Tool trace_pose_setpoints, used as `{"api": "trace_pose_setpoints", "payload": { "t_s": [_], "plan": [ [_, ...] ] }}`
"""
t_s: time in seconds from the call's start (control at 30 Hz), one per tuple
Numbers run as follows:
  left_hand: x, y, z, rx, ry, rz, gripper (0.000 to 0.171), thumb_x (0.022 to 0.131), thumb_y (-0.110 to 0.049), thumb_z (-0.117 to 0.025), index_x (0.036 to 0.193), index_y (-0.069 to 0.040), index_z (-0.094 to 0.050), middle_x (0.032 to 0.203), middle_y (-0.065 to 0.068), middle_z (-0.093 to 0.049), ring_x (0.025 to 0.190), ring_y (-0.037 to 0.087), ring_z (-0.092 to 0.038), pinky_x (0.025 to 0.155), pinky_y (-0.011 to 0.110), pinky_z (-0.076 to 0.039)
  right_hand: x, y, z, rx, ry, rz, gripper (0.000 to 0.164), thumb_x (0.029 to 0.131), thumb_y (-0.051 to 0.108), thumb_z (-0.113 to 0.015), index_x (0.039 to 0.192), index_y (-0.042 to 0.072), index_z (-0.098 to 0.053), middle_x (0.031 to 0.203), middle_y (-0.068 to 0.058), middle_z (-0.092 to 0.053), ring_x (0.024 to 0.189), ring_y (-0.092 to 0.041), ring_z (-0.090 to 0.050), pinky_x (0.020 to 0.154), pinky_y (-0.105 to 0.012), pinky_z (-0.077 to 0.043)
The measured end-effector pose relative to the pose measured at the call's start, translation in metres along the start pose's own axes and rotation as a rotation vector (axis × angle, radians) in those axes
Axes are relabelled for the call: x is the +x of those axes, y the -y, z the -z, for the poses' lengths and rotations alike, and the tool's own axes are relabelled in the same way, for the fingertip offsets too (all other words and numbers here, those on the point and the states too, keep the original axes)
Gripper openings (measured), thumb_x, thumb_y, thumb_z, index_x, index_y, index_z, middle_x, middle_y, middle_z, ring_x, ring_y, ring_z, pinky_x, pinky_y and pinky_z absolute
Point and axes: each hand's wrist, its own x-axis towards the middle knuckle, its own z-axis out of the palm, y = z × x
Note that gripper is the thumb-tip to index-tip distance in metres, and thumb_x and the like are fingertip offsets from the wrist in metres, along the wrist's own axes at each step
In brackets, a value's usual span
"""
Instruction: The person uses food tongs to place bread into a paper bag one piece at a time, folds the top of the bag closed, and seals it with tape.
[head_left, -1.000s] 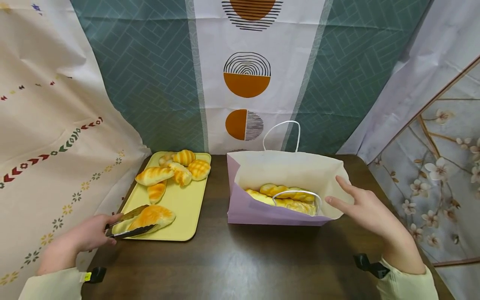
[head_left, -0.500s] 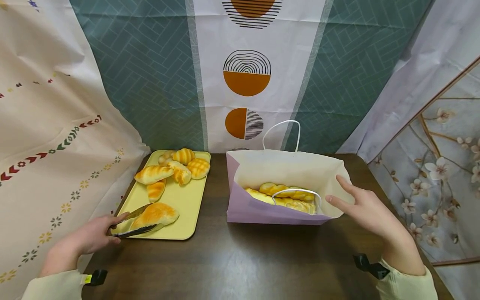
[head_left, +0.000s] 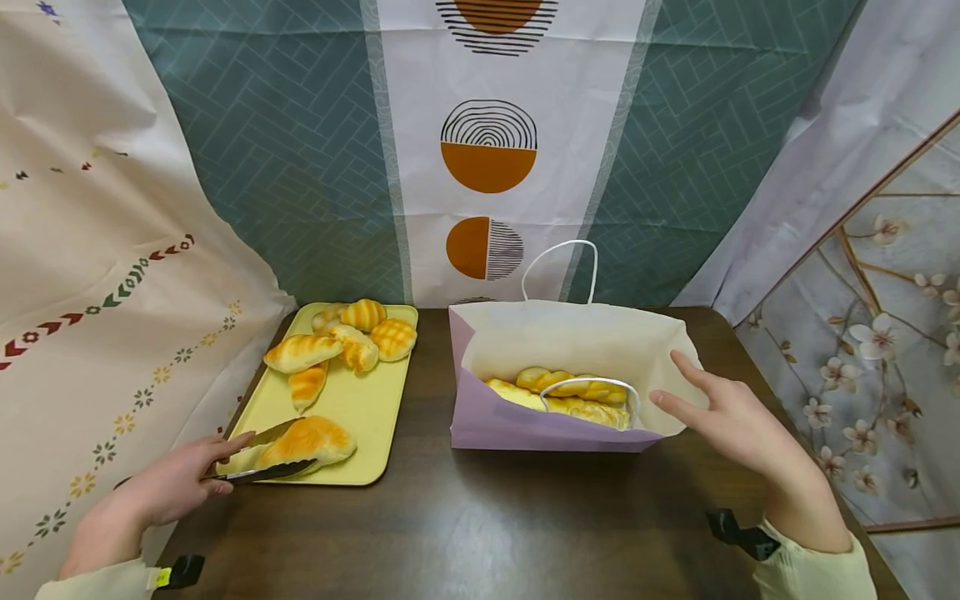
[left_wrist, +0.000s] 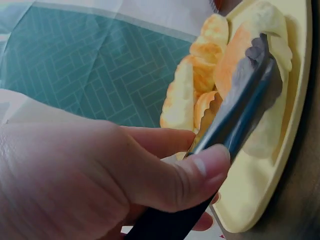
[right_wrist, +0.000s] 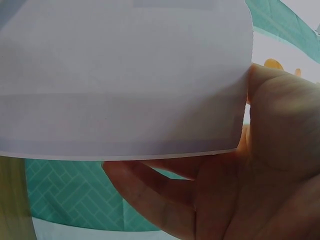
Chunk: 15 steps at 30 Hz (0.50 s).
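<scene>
At the left of the head view, my left hand [head_left: 168, 483] holds metal tongs with dark, scalloped ends [left_wrist: 250, 95], thumb along one arm. The tong arms lie on either side of a golden bread roll [head_left: 315, 440] at the near end of the yellow tray [head_left: 367, 408]. My right hand [head_left: 738, 425] is at the right side of a lilac paper bag [head_left: 517, 425], thumb and index finger spread and reaching over its rim. The bag's mouth is wide, and twisted loaves [head_left: 573, 385] lie inside. In the right wrist view, the bag's paper [right_wrist: 120, 75] hides some fingertips.
Several more breads, among them a long roll [head_left: 300, 353] and a criss-cross bun [head_left: 393, 339], are piled at the tray's far end. One white cord handle [head_left: 558, 243] stands up; the other droops over the loaves. Patterned cloth [head_left: 300, 167] hangs behind the dark table [head_left: 450, 525].
The bread roll between the tongs has shifted slightly rightward on the tray. My left hand has moved a little left and nearer. The right hand stays at the bag's rim.
</scene>
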Motion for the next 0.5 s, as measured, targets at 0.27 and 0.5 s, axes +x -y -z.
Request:
{"api": "trace_pose_setpoints", "payload": {
  "t_s": [0.27, 0.5],
  "plan": [
    [-0.004, -0.019, 0.004, -0.010, -0.070, -0.055, 0.070, 0.089, -0.017, -0.073, 0.152, -0.010, -0.043, 0.120, 0.013, -0.059, 0.102, 0.026, -0.060, 0.077, 0.039, -0.050, 0.000, 0.000, -0.002, 0.011, 0.003, -0.004, 0.082, 0.098, 0.057, -0.053, 0.158, 0.009, -0.025, 0.155, -0.023, -0.033, 0.135, -0.043, -0.042, 0.098, -0.064, -0.038],
    [0.004, -0.053, 0.020, 0.108, -0.254, -0.271, 0.071, 0.090, -0.010, -0.072, 0.153, -0.008, -0.039, 0.096, -0.008, -0.047, 0.078, 0.002, -0.041, 0.068, 0.024, -0.037, 0.000, -0.001, -0.001, 0.013, 0.000, -0.007, 0.082, 0.098, 0.056, -0.054, 0.158, 0.009, -0.025, 0.156, -0.022, -0.032, 0.135, -0.043, -0.042, 0.098, -0.063, -0.038]
  ]
}}
